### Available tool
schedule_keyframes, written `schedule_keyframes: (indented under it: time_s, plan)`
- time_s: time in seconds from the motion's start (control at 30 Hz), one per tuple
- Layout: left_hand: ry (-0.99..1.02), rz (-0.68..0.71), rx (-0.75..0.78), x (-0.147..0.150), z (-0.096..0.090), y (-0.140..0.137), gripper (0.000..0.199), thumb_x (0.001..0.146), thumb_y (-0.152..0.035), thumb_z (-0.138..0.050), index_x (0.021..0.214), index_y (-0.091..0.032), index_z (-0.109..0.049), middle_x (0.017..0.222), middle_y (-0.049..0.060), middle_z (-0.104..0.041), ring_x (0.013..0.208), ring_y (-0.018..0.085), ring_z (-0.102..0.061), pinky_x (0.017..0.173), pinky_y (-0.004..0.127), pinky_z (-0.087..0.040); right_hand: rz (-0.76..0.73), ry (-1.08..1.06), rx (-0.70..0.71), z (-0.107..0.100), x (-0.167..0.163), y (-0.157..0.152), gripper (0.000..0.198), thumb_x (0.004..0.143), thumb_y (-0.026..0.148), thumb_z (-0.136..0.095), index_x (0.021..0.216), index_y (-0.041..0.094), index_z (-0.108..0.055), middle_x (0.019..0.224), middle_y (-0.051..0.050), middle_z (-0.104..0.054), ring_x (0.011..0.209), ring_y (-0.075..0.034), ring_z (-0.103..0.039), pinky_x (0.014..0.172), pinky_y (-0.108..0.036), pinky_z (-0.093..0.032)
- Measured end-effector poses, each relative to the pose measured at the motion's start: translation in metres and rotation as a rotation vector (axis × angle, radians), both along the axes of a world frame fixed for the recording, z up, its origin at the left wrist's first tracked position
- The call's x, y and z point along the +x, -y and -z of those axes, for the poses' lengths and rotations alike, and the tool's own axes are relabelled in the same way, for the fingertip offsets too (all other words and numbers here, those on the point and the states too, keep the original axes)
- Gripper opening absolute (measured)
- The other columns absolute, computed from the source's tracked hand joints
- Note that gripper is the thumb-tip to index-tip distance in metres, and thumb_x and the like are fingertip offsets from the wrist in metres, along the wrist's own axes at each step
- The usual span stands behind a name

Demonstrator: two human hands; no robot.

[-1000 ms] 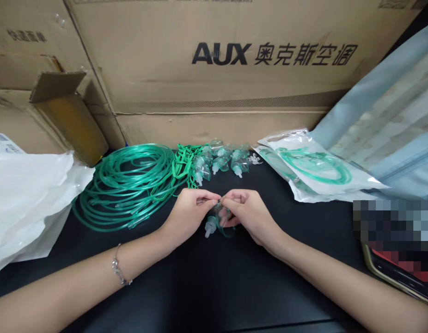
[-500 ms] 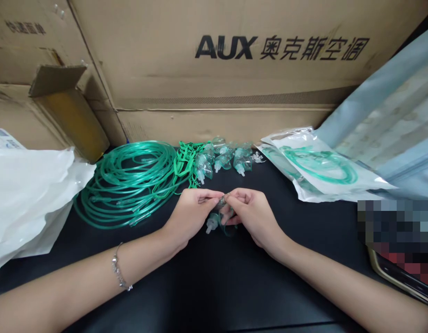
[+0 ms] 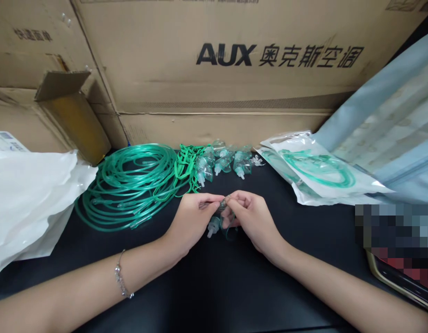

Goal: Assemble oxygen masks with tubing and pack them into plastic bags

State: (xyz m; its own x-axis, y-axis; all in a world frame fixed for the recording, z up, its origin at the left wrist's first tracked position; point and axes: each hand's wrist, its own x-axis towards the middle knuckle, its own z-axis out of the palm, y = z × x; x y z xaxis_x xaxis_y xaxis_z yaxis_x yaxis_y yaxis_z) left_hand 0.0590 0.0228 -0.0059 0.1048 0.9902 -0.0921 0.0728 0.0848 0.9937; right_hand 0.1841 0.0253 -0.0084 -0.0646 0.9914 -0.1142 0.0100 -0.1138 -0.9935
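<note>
Between my two hands is a clear oxygen mask (image 3: 214,225) with a greenish rim and a whitish connector pointing down toward me. My left hand (image 3: 196,217) pinches its upper edge between thumb and fingers. From the other side, my right hand (image 3: 247,215) grips the same edge, its fingertips close to those of the left. The fingers hide much of the mask and whatever small part lies at the pinch. Several similar masks (image 3: 223,162) lie just beyond my hands, beside a heap of green elastic straps (image 3: 186,166).
Coiled green tubing (image 3: 131,185) lies to the left, near white plastic bags (image 3: 33,199). Small clear pieces (image 3: 257,160) sit right of the masks. Packaged tubing (image 3: 325,171) and a phone (image 3: 401,282) are on the right. A large cardboard box (image 3: 221,88) stands behind the black table (image 3: 200,296).
The view has tilted slightly, so everything sits a little lower. Both hands keep their grip on the mask; their fingers have barely shifted.
</note>
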Motion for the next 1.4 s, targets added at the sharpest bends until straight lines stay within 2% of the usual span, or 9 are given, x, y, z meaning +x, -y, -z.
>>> schedule_keyframes:
  time_s: [0.13, 0.27, 0.43, 0.67, 0.77, 0.9, 1.1, 1.27, 1.4]
  plan:
    - [-0.052, -0.024, 0.105, -0.002, 0.004, 0.002, 0.02, 0.075, -0.017, -0.056, 0.088, -0.016, -0.07, 0.086, 0.004, -0.072, 0.078, 0.017, -0.066, 0.07, 0.026, -0.051, -0.061, -0.07, 0.067, 0.001, 0.0, 0.001, 0.017, 0.075, 0.022, -0.053, 0.06, 0.014, -0.052, 0.048, 0.004, -0.055, 0.04, -0.006, -0.052, 0.043, -0.017, -0.046]
    - [-0.106, -0.011, 0.211, -0.004, 0.003, 0.003, 0.019, 0.075, -0.016, -0.055, 0.087, -0.016, -0.07, 0.087, 0.003, -0.072, 0.081, 0.016, -0.065, 0.075, 0.025, -0.051, -0.102, -0.071, 0.157, 0.002, 0.001, 0.001, 0.024, 0.079, 0.024, -0.05, 0.058, 0.014, -0.053, 0.047, 0.005, -0.053, 0.042, -0.005, -0.049, 0.044, -0.016, -0.042]
    - [-0.05, 0.024, 0.343, -0.008, -0.002, 0.004, 0.014, 0.075, -0.013, -0.056, 0.079, -0.015, -0.068, 0.09, 0.003, -0.069, 0.085, 0.014, -0.063, 0.078, 0.024, -0.05, -0.2, -0.082, 0.221, -0.006, 0.007, -0.001, 0.016, 0.076, 0.025, -0.058, 0.065, 0.015, -0.055, 0.053, 0.005, -0.056, 0.043, -0.005, -0.051, 0.046, -0.017, -0.042]
    - [0.043, 0.305, 0.426, -0.025, -0.02, 0.001, 0.006, 0.072, -0.015, -0.063, 0.073, -0.018, -0.068, 0.099, 0.005, -0.064, 0.097, 0.016, -0.057, 0.085, 0.025, -0.044, -0.427, -0.153, 0.209, -0.019, 0.025, 0.001, 0.013, 0.075, 0.029, -0.061, 0.071, 0.017, -0.058, 0.053, 0.004, -0.06, 0.04, -0.007, -0.055, 0.042, -0.017, -0.045]
    - [0.133, 0.326, 0.379, -0.027, -0.024, -0.001, 0.007, 0.07, -0.013, -0.065, 0.073, -0.019, -0.067, 0.087, 0.001, -0.065, 0.089, 0.013, -0.059, 0.081, 0.023, -0.045, -0.519, -0.162, 0.209, -0.02, 0.027, 0.005, 0.012, 0.075, 0.03, -0.061, 0.071, 0.018, -0.059, 0.055, 0.003, -0.061, 0.04, -0.008, -0.056, 0.041, -0.018, -0.046]
    - [0.245, 0.327, 0.239, -0.028, -0.026, -0.003, 0.022, 0.062, -0.01, -0.071, 0.081, -0.02, -0.066, 0.076, -0.001, -0.067, 0.075, 0.013, -0.062, 0.072, 0.023, -0.048, -0.551, -0.119, 0.202, -0.022, 0.027, 0.009, 0.016, 0.072, 0.034, -0.063, 0.068, 0.019, -0.059, 0.055, 0.003, -0.062, 0.04, -0.009, -0.056, 0.041, -0.019, -0.047]
    - [0.172, 0.32, 0.321, -0.031, -0.027, -0.004, 0.008, 0.06, -0.01, -0.072, 0.059, -0.017, -0.066, 0.077, 0.001, -0.067, 0.074, 0.013, -0.062, 0.07, 0.023, -0.05, -0.534, -0.125, 0.198, -0.021, 0.028, 0.006, 0.016, 0.072, 0.035, -0.063, 0.07, 0.019, -0.06, 0.055, 0.003, -0.062, 0.04, -0.009, -0.056, 0.042, -0.021, -0.047]
    - [0.214, 0.306, 0.215, -0.031, -0.025, -0.005, 0.018, 0.059, -0.01, -0.073, 0.074, -0.019, -0.067, 0.075, 0.0, -0.069, 0.073, 0.012, -0.065, 0.07, 0.022, -0.051, -0.526, -0.098, 0.218, -0.018, 0.029, 0.004, 0.016, 0.074, 0.034, -0.062, 0.069, 0.019, -0.059, 0.054, 0.003, -0.06, 0.041, -0.01, -0.056, 0.043, -0.021, -0.048]
    - [0.205, 0.33, 0.217, -0.032, -0.023, -0.007, 0.013, 0.059, -0.01, -0.073, 0.069, -0.018, -0.068, 0.084, 0.002, -0.07, 0.079, 0.014, -0.065, 0.074, 0.024, -0.052, -0.501, -0.068, 0.224, -0.016, 0.03, 0.002, 0.02, 0.072, 0.038, -0.063, 0.071, 0.019, -0.06, 0.055, 0.002, -0.061, 0.042, -0.01, -0.056, 0.044, -0.02, -0.048]
